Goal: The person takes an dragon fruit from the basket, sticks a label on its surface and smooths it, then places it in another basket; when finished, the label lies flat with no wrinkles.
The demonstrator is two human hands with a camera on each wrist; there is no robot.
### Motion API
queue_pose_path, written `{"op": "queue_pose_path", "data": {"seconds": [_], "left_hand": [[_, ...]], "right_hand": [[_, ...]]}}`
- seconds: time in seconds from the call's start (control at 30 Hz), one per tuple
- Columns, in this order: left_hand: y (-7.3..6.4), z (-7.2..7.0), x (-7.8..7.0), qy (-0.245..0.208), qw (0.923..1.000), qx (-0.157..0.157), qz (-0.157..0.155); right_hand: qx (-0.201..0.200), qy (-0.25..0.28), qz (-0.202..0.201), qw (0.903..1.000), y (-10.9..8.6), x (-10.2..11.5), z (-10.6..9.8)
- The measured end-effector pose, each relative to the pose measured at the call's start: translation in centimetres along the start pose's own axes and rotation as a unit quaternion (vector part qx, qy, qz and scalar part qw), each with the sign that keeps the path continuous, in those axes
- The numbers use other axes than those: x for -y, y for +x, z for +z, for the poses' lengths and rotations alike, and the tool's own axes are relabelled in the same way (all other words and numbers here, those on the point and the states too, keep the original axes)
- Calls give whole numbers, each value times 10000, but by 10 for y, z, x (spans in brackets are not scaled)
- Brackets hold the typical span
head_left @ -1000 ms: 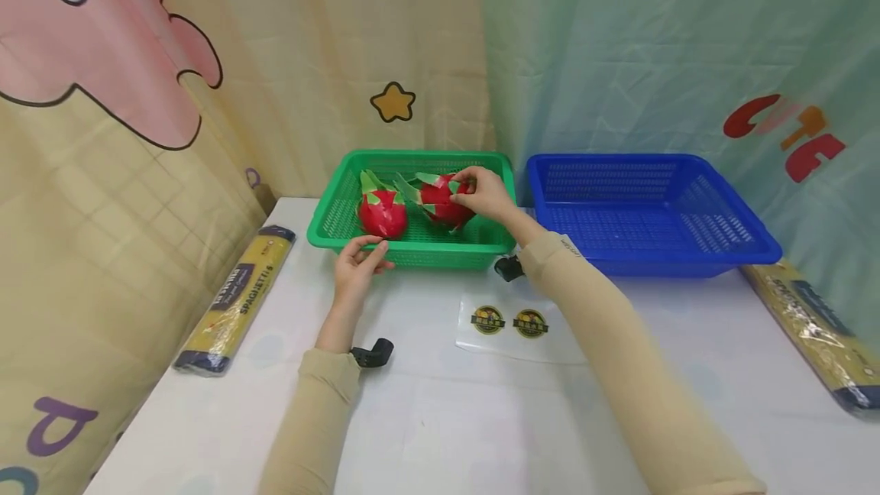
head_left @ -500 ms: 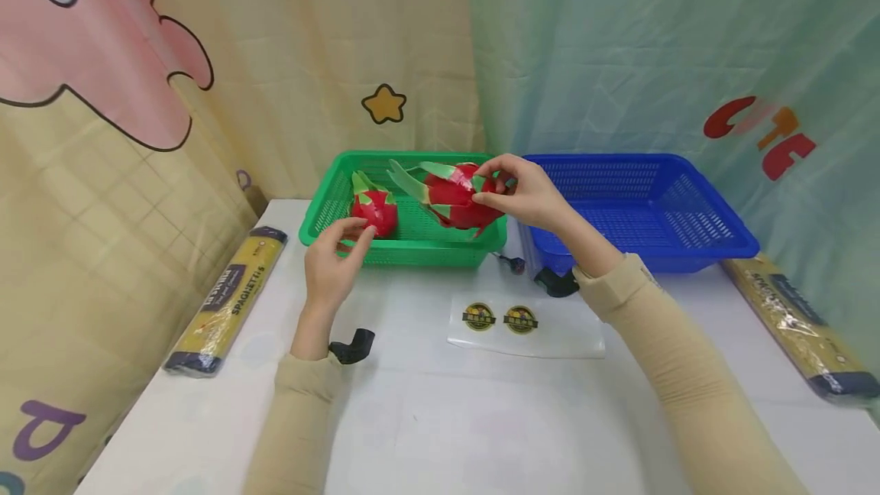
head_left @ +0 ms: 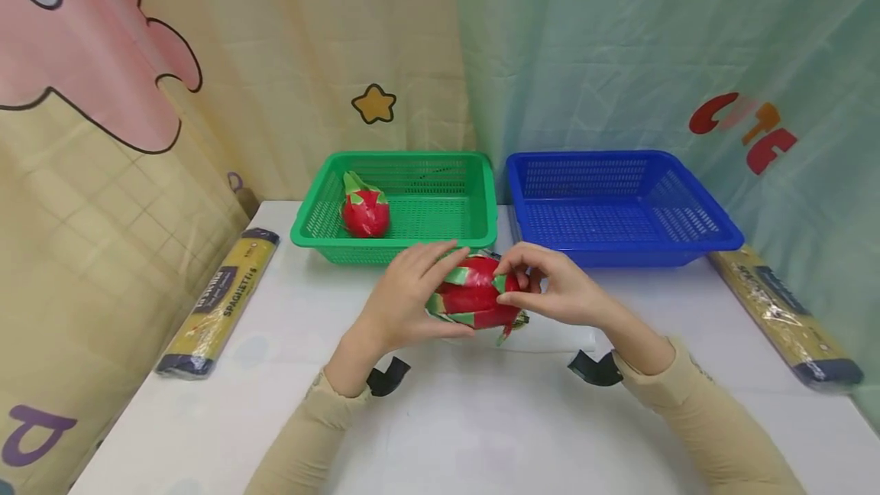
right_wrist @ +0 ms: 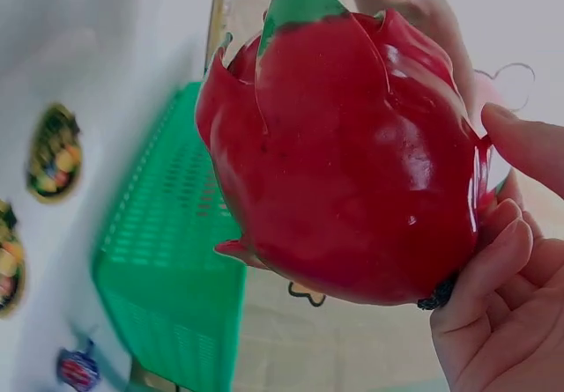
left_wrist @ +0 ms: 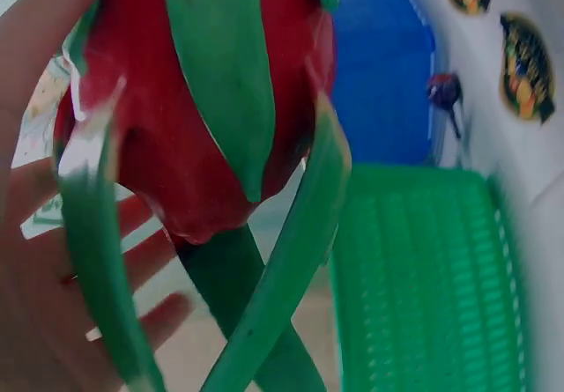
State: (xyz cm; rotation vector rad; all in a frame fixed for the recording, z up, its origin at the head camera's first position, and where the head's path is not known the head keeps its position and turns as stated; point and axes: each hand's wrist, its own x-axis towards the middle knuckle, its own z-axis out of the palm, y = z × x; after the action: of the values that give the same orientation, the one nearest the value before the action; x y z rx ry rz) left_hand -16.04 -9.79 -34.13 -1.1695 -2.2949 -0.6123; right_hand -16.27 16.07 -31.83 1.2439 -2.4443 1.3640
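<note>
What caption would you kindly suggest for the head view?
Right hand holding a dragon fruit, left hand at its other end, before a green basket and a blue basket.

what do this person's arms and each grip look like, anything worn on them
The left sleeve and right sleeve are both beige, ending near the wrists. A bent black piece shows at each wrist. The left grip and right grip are ungloved hands.

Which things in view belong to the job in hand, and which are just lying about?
Job, probably:
dragon fruit pinched by the right hand
second dragon fruit, in green basket
blue basket, perhaps
round stickers, perhaps

Just lying about, apparently:
left spaghetti pack
right spaghetti pack
lollipop-like item
</note>
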Motion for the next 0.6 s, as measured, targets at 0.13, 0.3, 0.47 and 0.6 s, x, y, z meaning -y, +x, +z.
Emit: {"op": "queue_pose_path", "data": {"seconds": [0.13, 0.3, 0.47, 0.6], "left_hand": [[-6, 15, -10, -525, 9974, 464, -152], [-21, 36, -21, -767, 9958, 460, -193], [-39, 54, -33, -820, 9957, 339, -284], [-47, 62, -40, -930, 9941, 285, -480]], "right_hand": [[9, 138, 79, 9999, -23, -3, 11], [-45, 339, 88, 9994, -47, -4, 22], [48, 576, 70, 9983, -63, -5, 32], [-12, 608, 157, 9980, -73, -13, 38]]}}
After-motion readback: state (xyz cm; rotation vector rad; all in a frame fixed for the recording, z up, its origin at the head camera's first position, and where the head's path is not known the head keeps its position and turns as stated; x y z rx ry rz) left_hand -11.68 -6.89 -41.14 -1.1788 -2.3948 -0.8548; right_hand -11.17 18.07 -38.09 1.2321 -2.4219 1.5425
